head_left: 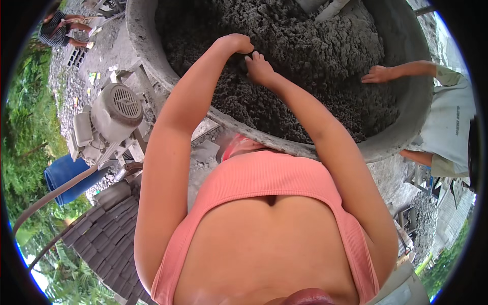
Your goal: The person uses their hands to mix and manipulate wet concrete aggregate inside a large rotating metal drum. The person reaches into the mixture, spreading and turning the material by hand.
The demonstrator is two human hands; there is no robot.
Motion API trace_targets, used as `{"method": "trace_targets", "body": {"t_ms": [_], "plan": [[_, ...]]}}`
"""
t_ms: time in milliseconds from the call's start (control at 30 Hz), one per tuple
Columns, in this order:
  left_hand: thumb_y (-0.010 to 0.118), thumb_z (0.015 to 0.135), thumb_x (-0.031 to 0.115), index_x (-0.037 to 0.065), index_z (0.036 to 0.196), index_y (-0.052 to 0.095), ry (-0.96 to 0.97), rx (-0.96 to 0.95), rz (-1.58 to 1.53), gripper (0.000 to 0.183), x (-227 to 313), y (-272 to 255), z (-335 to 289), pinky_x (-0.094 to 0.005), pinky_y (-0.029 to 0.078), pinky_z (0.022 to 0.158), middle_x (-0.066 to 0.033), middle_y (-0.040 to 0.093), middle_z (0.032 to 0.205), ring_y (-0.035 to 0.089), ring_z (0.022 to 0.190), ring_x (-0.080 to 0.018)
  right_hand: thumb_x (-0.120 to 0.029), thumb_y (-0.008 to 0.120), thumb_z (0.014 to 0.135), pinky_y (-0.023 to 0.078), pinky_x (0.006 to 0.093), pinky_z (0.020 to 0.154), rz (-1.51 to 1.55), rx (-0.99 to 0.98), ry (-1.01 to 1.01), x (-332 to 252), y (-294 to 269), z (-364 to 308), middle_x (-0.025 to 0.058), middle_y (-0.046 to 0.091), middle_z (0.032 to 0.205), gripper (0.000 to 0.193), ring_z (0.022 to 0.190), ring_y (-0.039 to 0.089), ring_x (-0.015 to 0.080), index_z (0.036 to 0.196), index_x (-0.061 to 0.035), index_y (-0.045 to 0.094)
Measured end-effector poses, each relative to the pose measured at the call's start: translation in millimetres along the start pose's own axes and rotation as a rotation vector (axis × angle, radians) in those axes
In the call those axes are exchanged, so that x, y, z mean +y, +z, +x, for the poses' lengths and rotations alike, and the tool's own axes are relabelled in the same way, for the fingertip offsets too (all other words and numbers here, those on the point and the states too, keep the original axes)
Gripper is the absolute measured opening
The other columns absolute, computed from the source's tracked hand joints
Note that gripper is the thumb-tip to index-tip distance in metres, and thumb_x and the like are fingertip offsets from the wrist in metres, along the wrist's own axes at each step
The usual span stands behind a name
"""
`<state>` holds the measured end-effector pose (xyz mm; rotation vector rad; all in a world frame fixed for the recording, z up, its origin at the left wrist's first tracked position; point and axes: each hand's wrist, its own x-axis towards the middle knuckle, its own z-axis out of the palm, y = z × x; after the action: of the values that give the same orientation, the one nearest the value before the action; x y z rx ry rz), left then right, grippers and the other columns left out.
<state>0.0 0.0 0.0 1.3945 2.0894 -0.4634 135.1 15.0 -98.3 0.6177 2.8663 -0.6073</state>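
Both my hands reach over the near rim into a large round mixer pan (414, 56) filled with dark grey, crumbly cement mix (315, 66). My left hand (238, 43) bends down at the wrist, its fingers curled and mostly hidden from above. Close beside it, nearly touching, my right hand (260, 69) has its fingers curled in just above the mix. A small dark patch shows between the two hands; whether it is a lump or the mix behind, I cannot make out.
A co-worker's hand (376, 74) reaches into the pan from the right. Grey mixer blades (333, 9) stand at the far side. Left of the pan are a dusty electric motor (118, 109), a blue barrel (73, 178) and stacked grey blocks (109, 244). Another person (55, 31) is at far left.
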Motion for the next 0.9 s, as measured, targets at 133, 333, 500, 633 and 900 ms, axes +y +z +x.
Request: {"method": "trace_targets", "body": {"t_ms": [133,333,500,633,900], "plan": [[0.039,0.097,0.033,0.011,0.129,0.057,0.141,-0.009,-0.036,0.043,9.8,3.7,8.7,-0.0436,0.040,0.103,-0.0097,0.052,0.138,0.050,0.125,-0.0275,-0.012,0.077,0.068,0.049,0.0475,0.090,-0.026,-0.007,-0.076,0.4,-7.7,-16.7,0.0223,0.045,0.118,0.066,0.112,0.049,0.0412,0.124,-0.0036,0.042],[0.040,0.097,0.026,0.005,0.118,0.061,0.264,-0.045,-0.002,0.036,22.5,4.5,11.2,-0.0420,0.046,0.094,-0.0132,0.061,0.123,0.057,0.114,-0.0301,-0.017,0.075,0.067,0.050,0.0460,0.085,0.052,-0.095,-0.055,28.0,-27.2,-38.1,0.0244,0.056,0.108,0.063,0.102,0.058,0.0401,0.122,-0.0019,0.049],[0.048,0.086,0.018,0.000,0.094,0.071,0.881,0.151,0.370,0.030,21.7,17.6,47.7,-0.0442,0.050,0.081,-0.0194,0.068,0.102,0.065,0.097,-0.0346,-0.023,0.077,0.064,0.049,0.0464,0.087,0.146,-0.142,-0.136,63.7,-15.4,-55.9,0.0212,0.064,0.112,0.070,0.105,0.062,0.0364,0.126,-0.0026,0.051],[0.039,0.095,0.014,-0.001,0.124,0.057,0.742,-0.036,0.371,0.037,14.0,3.7,8.7,-0.0408,0.041,0.103,-0.0190,0.056,0.129,0.053,0.121,-0.0322,-0.021,0.072,0.067,0.047,0.0491,0.086,0.185,-0.274,-0.061,25.9,-14.4,-74.5,0.0191,0.065,0.105,0.065,0.102,0.062,0.0377,0.126,-0.0124,0.048],[0.042,0.095,0.033,0.016,0.139,0.048,0.384,-0.154,-0.677,0.048,50.2,-38.8,-52.4,-0.0405,0.049,0.083,-0.0066,0.058,0.124,0.058,0.096,-0.0205,-0.042,0.077,0.069,0.040,0.0477,0.092,0.689,-0.077,0.333,35.9,-97.5,-107.2,0.0165,0.062,0.112,0.075,0.106,0.059,0.0319,0.128,-0.0063,0.046]]}}
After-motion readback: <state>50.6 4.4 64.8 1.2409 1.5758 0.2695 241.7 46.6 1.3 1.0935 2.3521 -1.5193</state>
